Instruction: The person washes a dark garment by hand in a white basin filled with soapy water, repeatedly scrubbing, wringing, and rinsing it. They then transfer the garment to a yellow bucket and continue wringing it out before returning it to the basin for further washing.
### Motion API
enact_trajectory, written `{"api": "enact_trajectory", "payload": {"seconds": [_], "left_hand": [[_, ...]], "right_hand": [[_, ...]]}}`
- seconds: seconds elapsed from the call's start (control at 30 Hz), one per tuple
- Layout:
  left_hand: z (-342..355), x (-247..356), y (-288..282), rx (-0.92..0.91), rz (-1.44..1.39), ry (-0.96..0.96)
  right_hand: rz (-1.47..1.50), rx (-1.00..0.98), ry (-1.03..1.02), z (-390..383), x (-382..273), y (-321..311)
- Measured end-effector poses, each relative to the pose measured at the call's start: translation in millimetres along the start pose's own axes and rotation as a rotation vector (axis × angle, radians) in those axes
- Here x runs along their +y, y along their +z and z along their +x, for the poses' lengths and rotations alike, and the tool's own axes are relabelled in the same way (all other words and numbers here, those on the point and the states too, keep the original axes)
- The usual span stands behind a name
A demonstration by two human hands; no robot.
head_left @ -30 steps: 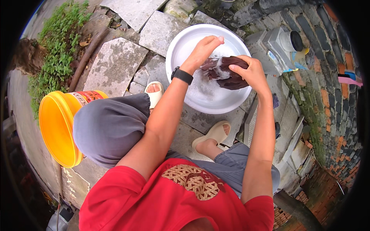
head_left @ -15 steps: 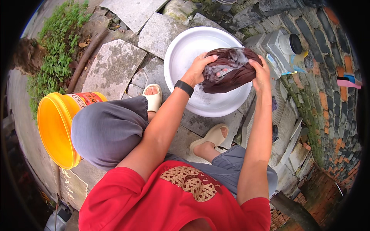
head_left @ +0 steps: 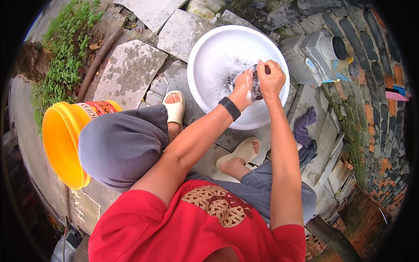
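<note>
A wide white basin (head_left: 200,94) of sudsy water stands on the paving in front of me. Down in it, a dark brown cloth garment (head_left: 256,87) is bunched up between my hands, with foam around it. My left hand (head_left: 243,88), with suds on its skin and a black band at the wrist, is closed on the garment's left side. Just to the right, my right hand (head_left: 271,79) is in a fist around another part of it. Most of the cloth is hidden by the fingers and foam.
A yellow bucket (head_left: 65,144) lies tipped at my left, its mouth facing outward. Grey containers and a black-lidded tub (head_left: 332,47) stand right of the basin by a brick wall (head_left: 371,131). Dark clothes (head_left: 303,131) lie on a slab near my right forearm. Green plants (head_left: 65,52) grow far left.
The brown garment has gone from held up and spread over the basin to bunched low in the suds. My hands have come close together. More foam shows in the water.
</note>
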State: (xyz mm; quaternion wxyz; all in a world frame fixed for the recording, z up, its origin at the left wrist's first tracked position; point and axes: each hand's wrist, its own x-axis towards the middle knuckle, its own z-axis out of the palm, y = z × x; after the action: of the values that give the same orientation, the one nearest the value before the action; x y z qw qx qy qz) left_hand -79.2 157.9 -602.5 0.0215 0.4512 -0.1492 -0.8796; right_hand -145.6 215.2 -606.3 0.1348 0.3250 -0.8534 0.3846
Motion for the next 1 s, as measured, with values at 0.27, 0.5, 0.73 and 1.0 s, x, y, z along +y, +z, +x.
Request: {"api": "enact_trajectory", "payload": {"seconds": [0.27,0.5,0.73,1.0], "left_hand": [[16,6,-11,-0.288,-0.139,0.072],[-10,14,5,-0.2,0.032,-0.088],[67,6,-67,-0.799,-0.202,0.106],[30,-1,-30,-0.343,0.407,0.594]], "right_hand": [[0.109,-0.002,-0.014,-10,-18,3],[0.372,0.184,0.517,6,38,-22],[0.09,-0.05,0.025,-18,-19,-2],[0.098,-0.022,-0.007,-8,-36,-7]]}}
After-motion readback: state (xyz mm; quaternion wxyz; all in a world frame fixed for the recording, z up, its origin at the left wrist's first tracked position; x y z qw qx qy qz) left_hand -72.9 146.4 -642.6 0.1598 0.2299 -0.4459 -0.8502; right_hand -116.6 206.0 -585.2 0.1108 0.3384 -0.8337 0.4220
